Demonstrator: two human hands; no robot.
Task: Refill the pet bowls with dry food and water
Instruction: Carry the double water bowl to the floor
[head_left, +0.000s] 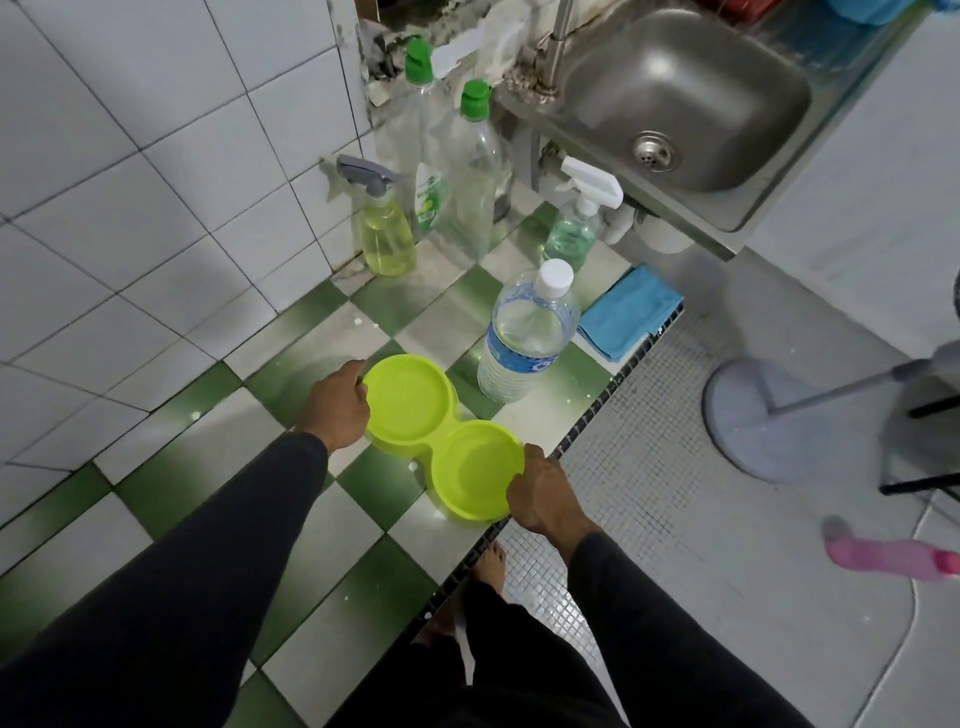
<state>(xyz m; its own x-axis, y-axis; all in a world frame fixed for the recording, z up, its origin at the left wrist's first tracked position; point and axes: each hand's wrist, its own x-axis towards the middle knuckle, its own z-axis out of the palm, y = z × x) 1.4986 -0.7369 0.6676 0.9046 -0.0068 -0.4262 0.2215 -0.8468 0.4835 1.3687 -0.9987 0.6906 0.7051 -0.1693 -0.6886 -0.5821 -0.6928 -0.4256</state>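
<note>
Fingers of the right hand curl over the near rim of the lime double pet bowl and grip it, at the counter edge. Past them, the left hand holds the far rim, fingers bent around it — so the bowl sits between both hands on the checkered tiles, both cups looking empty. Just beyond the left fingers stands a capped water bottle. Farther off — a blue cloth, spray bottles and the steel sink.
</note>
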